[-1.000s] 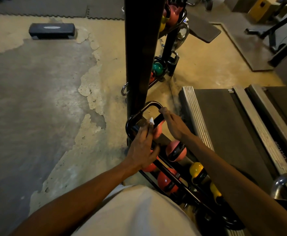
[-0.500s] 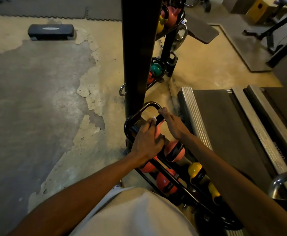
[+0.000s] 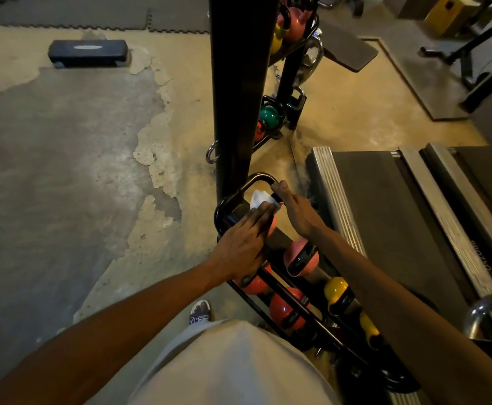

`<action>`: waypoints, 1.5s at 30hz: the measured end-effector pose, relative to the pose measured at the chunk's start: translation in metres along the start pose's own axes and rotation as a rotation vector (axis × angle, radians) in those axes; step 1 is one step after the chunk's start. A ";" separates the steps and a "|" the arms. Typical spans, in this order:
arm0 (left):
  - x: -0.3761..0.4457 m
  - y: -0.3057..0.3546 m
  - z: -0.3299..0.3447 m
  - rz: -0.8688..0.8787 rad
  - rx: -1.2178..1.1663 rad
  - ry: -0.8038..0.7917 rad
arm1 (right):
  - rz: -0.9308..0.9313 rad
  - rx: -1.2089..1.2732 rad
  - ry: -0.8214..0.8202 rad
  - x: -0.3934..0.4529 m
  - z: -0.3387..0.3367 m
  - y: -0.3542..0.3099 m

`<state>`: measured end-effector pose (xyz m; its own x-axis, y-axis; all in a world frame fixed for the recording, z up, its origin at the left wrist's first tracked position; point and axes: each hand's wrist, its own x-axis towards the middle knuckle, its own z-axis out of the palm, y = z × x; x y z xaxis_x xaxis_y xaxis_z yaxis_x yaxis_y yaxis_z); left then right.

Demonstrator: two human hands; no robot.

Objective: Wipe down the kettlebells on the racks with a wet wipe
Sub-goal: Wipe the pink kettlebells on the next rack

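The crumpled white wet wipe (image 3: 258,198) lies under the fingertips of the left hand (image 3: 243,247), pressed with straight fingers onto the pink round kettlebell (image 3: 271,226) at the far end of the low black tube-steel rack (image 3: 297,299). That kettlebell is mostly hidden beneath the hand. The right hand (image 3: 295,211) curls round its black handle (image 3: 275,197) and steadies it.

Judging from this, the wipe could slip out from under the flat fingers and drop between the rack's rails, since nothing pinches it. A hard push might also roll the kettlebell against its pink neighbour (image 3: 300,258), or catch the right hand's fingers on the rack's end loop (image 3: 260,178).

Compared with half a second ago, the left hand has flattened and slid back, so more of the wipe shows. The right hand has kept its hold.
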<state>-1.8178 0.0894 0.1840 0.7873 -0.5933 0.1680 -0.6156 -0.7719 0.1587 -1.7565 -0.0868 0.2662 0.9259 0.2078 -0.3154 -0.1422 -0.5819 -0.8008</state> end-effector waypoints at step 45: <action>0.011 0.014 -0.017 -0.548 -0.922 0.261 | -0.090 0.007 0.059 -0.006 0.009 0.006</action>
<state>-1.8186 0.0762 0.2046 0.9967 -0.0723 0.0366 -0.0617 -0.3849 0.9209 -1.7663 -0.0846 0.2585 0.9540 0.2125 -0.2114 -0.0595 -0.5571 -0.8283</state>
